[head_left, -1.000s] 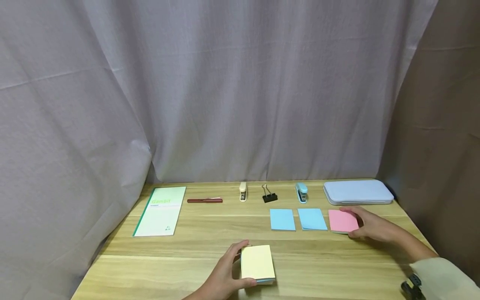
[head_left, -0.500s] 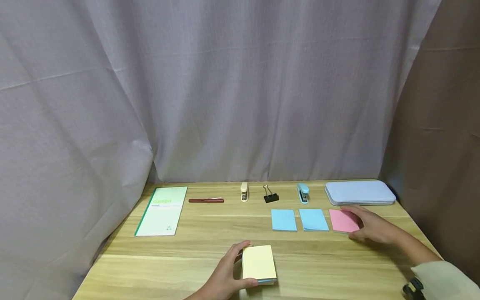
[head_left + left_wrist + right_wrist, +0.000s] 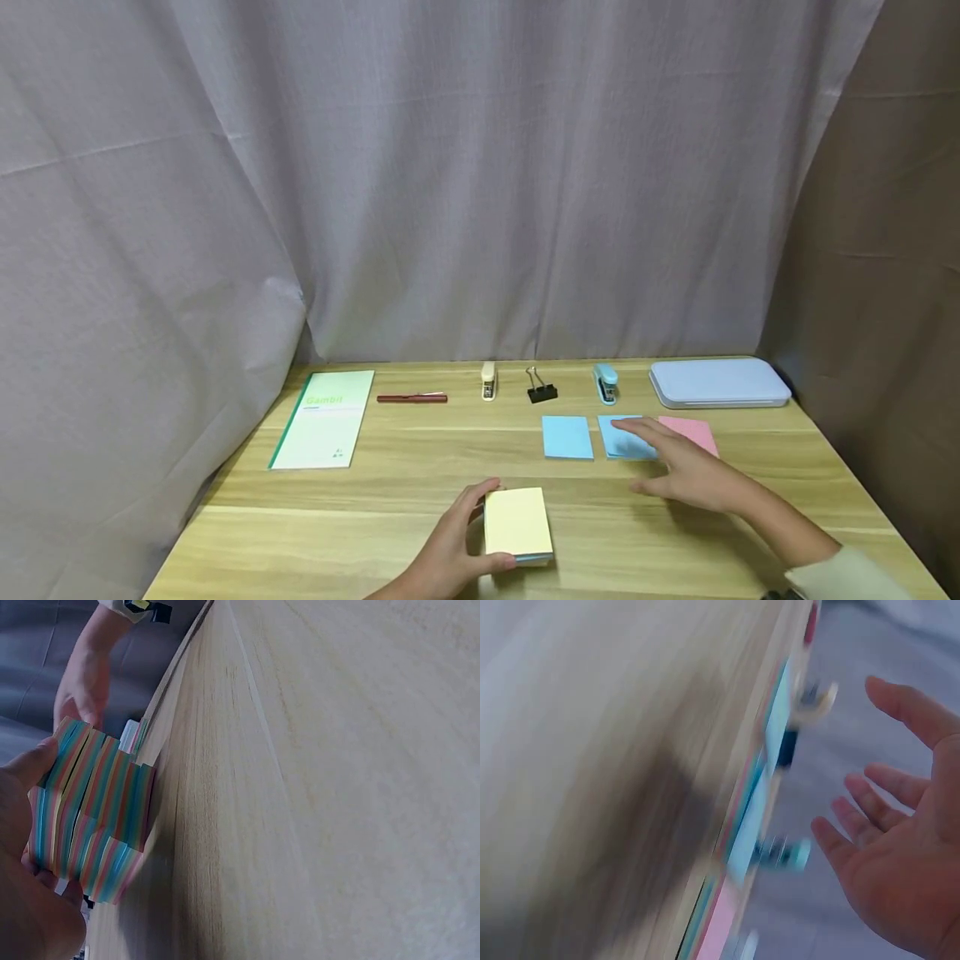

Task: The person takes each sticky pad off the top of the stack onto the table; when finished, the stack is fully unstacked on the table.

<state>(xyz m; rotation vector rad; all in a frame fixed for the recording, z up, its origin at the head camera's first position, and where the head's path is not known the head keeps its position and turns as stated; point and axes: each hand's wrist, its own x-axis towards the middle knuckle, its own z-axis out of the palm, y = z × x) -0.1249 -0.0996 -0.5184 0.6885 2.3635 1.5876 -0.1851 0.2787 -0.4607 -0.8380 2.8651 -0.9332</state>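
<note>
Head view: one container, a case (image 3: 720, 383), lies at the back right of the bench (image 3: 337, 533); it is shut, contents out of sight. Counted in a row to its left: two staplers, one blue (image 3: 605, 383) and one cream (image 3: 488, 381), with one black clip (image 3: 542, 392) between them; then one red pen (image 3: 412, 398) and one notebook (image 3: 321, 421) marked "Gambit". In front of the case and blue stapler, three pads lie side by side: two blue pads, left (image 3: 567, 437) and right (image 3: 624, 447), and one pink pad (image 3: 693, 427). One stack (image 3: 517, 523), yellow on top, is at the near middle, gripped between thumb and fingers of the left hand (image 3: 453, 542); whether it touches the bench cannot be told. The left wrist view shows its sides striped in many colours. The right hand (image 3: 690, 471) is open, fingers extended, above the bench; the right wrist view, blurred, shows it apart from the pads.
</note>
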